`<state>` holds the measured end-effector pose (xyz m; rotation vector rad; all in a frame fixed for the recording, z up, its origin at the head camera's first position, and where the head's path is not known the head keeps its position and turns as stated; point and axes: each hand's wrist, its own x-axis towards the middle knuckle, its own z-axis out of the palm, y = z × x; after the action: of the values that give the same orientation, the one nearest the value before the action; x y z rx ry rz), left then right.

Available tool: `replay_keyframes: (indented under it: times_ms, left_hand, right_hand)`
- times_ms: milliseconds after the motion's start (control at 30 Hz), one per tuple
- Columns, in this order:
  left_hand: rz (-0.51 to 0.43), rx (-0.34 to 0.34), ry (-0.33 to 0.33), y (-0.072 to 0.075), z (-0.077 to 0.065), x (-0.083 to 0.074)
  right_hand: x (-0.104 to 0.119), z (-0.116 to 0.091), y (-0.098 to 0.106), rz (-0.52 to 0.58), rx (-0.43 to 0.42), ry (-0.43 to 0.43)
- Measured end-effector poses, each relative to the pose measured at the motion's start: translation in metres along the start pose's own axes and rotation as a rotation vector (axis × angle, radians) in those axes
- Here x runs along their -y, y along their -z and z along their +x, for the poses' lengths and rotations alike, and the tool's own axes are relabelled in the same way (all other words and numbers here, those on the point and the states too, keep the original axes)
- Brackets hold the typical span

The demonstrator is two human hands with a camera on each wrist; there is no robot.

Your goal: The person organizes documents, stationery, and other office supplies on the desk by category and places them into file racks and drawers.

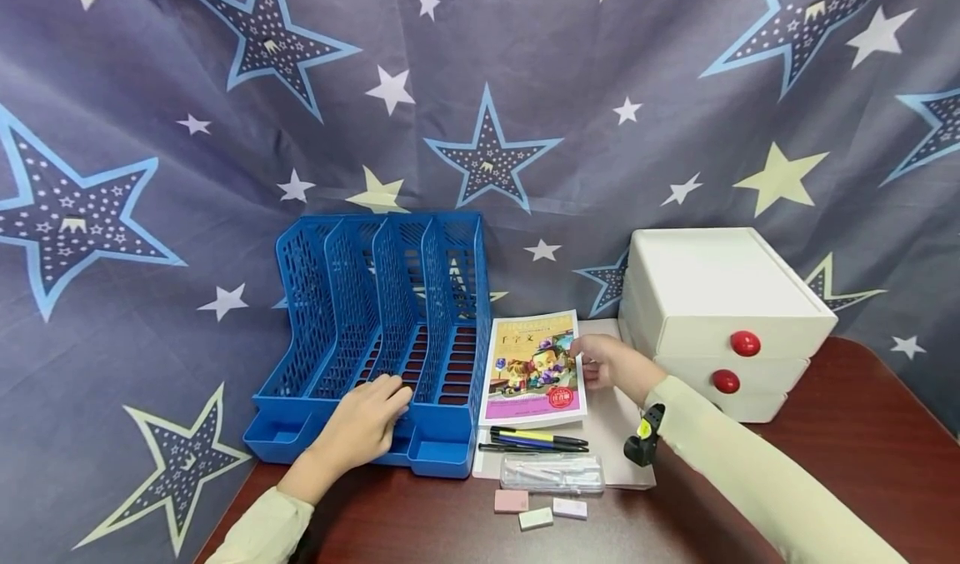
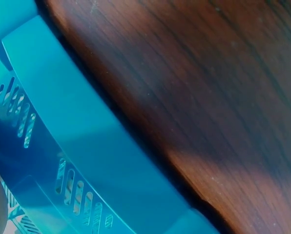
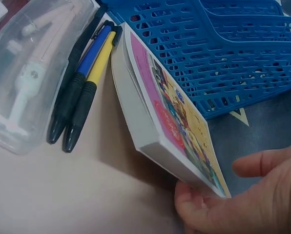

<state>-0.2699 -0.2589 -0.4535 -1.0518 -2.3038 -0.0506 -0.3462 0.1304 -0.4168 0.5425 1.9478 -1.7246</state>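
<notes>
Brown table [image 1: 847, 431], both hands [image 1: 363, 421] forward, apart

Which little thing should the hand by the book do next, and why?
I'd probably bring the right hand's thumb onto the book. The right wrist view shows its fingers at the book's edge but the thumb apart from it, so the book could slip. The left hand is on the rack.

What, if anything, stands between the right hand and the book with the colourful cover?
Nothing visible does. The right hand is at the book along its right edge, with fingers under that edge. The pens and clear case lie by the book's lower edge, not between them.
</notes>
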Motion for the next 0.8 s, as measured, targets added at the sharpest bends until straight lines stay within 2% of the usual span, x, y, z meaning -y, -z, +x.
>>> replay_keyframes:
  times_ms: [100, 233, 533, 633, 800]
  left_hand:
    - [0.006, -0.005, -0.002, -0.0013, 0.0002, 0.0008]
    - [0.010, -0.016, -0.007, -0.0020, 0.0004, 0.0009]
    - [0.014, 0.010, 0.013, 0.0007, 0.0001, 0.0009]
    - [0.014, 0.008, 0.013, 0.0009, 0.0001, 0.0005]
    - [0.006, -0.002, 0.004, -0.0003, 0.0009, -0.0011]
  right_hand:
    - [-0.0015, 0.0019, 0.0013, 0.013, 0.024, -0.027]
    - [-0.0029, 0.0005, 0.0038, 0.007, 0.132, -0.069]
    - [-0.0016, -0.0021, 0.0102, 0.013, 0.293, -0.015]
    - [-0.0015, -0.0005, 0.0092, 0.044, 0.317, 0.014]
    - [0.0020, 0.0004, 0.0086, 0.074, 0.297, 0.040]
